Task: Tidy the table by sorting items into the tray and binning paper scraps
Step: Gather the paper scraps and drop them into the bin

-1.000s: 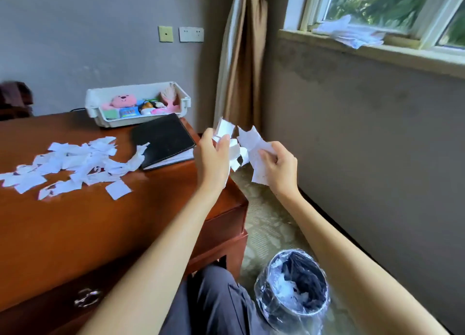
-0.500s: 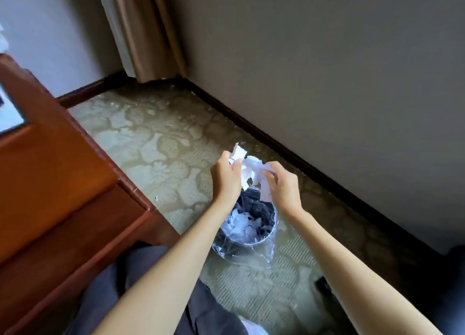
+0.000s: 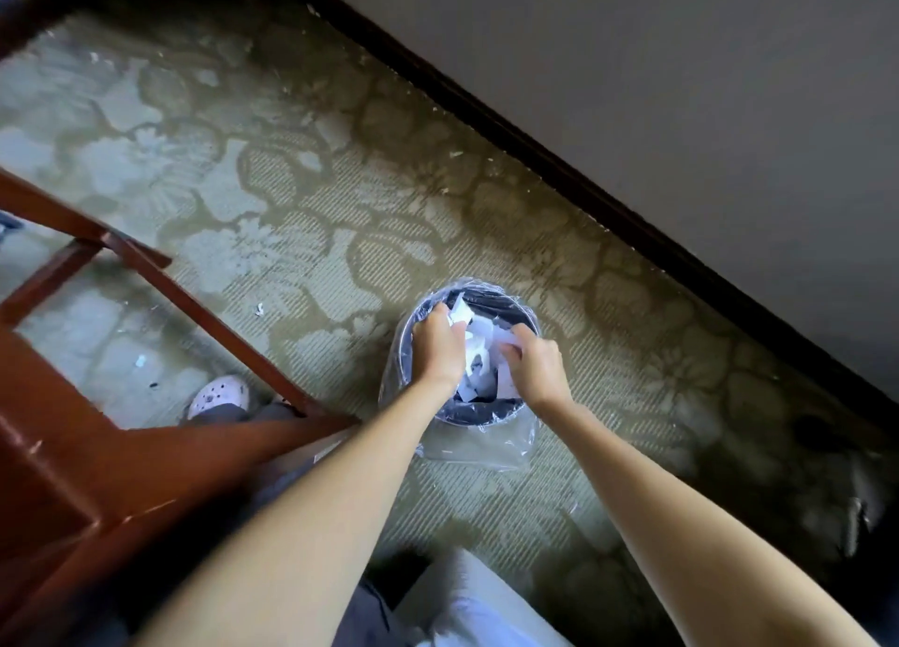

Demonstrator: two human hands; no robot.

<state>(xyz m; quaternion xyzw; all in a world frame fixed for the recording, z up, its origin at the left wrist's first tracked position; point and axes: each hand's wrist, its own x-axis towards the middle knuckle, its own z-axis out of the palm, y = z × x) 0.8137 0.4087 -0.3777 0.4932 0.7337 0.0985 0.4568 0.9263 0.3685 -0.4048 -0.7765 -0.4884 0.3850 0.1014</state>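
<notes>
White paper scraps (image 3: pixel 474 349) are pinched in both the left hand (image 3: pixel 438 349) and the right hand (image 3: pixel 535 369) right over the bin (image 3: pixel 486 415), but some could flutter onto the carpet (image 3: pixel 301 199) if dropped unevenly.

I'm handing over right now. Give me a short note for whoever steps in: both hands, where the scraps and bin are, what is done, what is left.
Left hand: over the bin's mouth, closed on white paper scraps.
Right hand: also over the mouth, pinching scraps from the same bunch.
Bin: dark, round, clear liner, on the carpet by the wooden table. Paper already lies inside.
Done: this handful has reached the bin but is not released.
Left: let go so it drops inside. A few stray bits lie on the carpet near the table. The tabletop and tray are out of view, so what remains there cannot be judged.
</notes>
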